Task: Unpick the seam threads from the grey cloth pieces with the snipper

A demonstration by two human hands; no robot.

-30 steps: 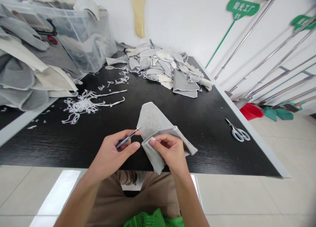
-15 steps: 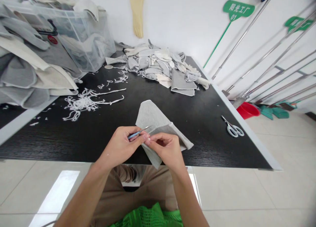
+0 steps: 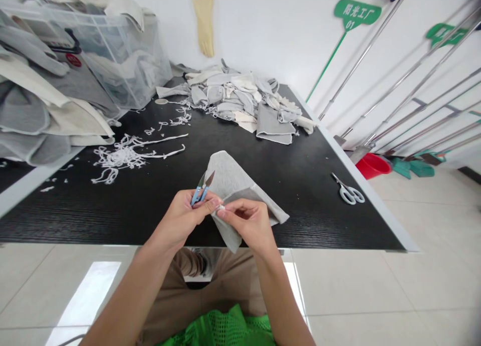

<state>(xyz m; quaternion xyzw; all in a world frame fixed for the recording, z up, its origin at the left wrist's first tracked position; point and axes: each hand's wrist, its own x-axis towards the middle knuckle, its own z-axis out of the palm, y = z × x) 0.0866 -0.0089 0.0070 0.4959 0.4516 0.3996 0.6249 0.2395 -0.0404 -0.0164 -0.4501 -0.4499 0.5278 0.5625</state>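
I record one grey fabric piece [image 3: 235, 178], folded, with its near edge pinched between the fingers of my right hand [image 3: 250, 224]. Its rounded upper part rises beyond both hands, and one corner hangs below them. The blue-handled snips [image 3: 202, 189] sit in my left hand [image 3: 182, 219], blades apart and pointing up, just beside the fabric's left edge.

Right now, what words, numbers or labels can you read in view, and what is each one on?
"阳光工厂" on the green sign by the wall.
"01" below it, same sign.
Second green sign, far right: too blurred to read.
Red sticker on the clear bin: too small to read.
No writing on the snips in the left hand or the grey cloth in the right hand.
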